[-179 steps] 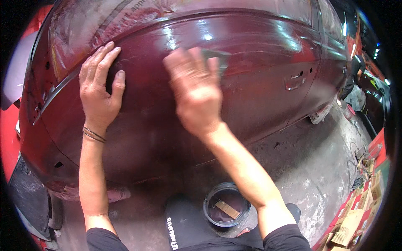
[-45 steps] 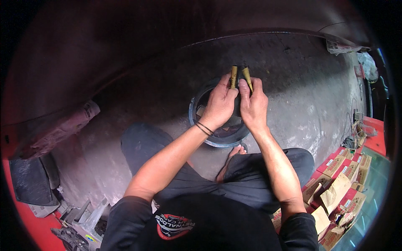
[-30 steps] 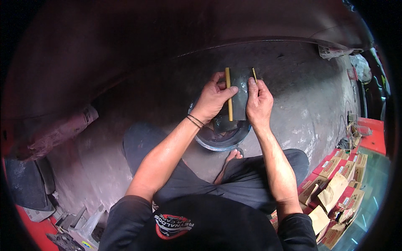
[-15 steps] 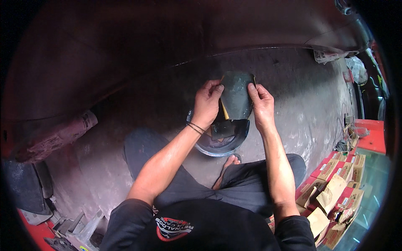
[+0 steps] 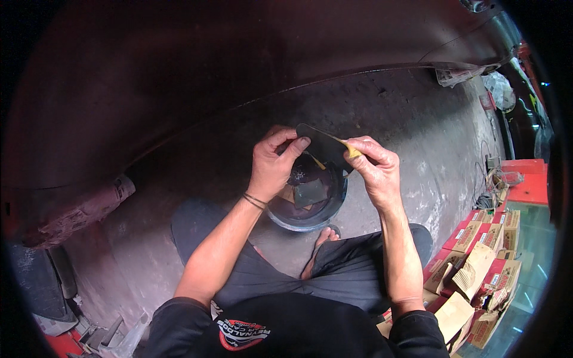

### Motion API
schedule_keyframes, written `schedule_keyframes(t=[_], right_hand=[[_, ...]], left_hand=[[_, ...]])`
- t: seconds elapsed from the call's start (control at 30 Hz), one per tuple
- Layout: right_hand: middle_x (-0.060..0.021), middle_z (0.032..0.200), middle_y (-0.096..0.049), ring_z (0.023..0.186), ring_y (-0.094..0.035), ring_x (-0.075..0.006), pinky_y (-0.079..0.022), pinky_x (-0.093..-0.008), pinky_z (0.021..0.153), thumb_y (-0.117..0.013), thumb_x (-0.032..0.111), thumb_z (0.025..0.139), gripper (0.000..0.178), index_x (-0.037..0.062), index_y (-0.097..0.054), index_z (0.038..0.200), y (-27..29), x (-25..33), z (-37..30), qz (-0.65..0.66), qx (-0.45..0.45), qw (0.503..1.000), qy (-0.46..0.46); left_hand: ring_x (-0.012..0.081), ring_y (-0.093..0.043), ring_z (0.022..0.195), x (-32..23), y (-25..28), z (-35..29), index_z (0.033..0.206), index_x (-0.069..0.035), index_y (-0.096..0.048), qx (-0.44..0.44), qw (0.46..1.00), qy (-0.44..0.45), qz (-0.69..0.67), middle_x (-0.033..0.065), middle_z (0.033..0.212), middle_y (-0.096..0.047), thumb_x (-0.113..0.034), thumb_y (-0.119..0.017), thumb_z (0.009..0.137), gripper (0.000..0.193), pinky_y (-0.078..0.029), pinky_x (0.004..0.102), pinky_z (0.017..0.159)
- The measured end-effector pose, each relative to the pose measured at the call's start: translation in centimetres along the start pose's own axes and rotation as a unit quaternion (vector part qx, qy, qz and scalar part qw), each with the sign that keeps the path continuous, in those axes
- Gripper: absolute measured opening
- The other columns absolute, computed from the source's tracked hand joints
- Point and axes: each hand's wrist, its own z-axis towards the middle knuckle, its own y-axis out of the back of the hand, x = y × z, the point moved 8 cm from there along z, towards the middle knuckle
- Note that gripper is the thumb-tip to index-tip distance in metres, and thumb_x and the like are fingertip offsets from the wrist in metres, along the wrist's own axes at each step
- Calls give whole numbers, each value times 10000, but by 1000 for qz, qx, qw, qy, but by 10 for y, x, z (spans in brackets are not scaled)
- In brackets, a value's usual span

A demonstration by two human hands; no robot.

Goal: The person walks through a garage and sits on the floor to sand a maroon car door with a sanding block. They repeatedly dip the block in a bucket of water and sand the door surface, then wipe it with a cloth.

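Between my two hands, a dark grey sheet of sandpaper [image 5: 324,143] with a yellowish back is held up above a round tub. My left hand [image 5: 276,158] pinches its left side between thumb and fingers. On the right, my right hand [image 5: 376,169] grips the other end, where the yellow backing shows folded over. The dark tub [image 5: 304,225] stands on the floor in front of my legs. In it lie a dark flat piece [image 5: 311,193] and a brown one [image 5: 286,193], partly behind my left hand.
A large dark car body panel [image 5: 239,48] overhangs the far side. Red and brown cardboard boxes [image 5: 471,238] are stacked at the lower right, beside a red object [image 5: 525,182]. A paper-wrapped part [image 5: 89,209] hangs at the left. My bare foot [image 5: 322,238] is close to the tub.
The sandpaper has gone from facing me broadly to being tilted and bent, its yellow backing now showing at my right hand. Both hands have come lower, and more of the tub's inside shows.
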Motion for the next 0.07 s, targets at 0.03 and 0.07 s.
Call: schedule_keyframes(t=[0.03,0.07], right_hand=[[-85,1117,-764,1026,-708,-168,-566,-294,890,-804,148,965,252,50,-809,1198,-2,0,-1,2,14,1000,8],[-84,1141,-763,1040,-709,-173,-564,-289,900,-793,139,976,248,66,-810,1214,-5,1,-3,4,29,999,16]], left_hand=[[128,-667,922,5,0,1,1083,-18,-776,4,1000,31,-1,54,1006,-711,-98,-811,955,155,-537,269,861],[129,-665,935,9,0,2,1064,-14,-777,8,998,62,-1,67,1030,-707,-112,-818,953,153,-544,284,878]])
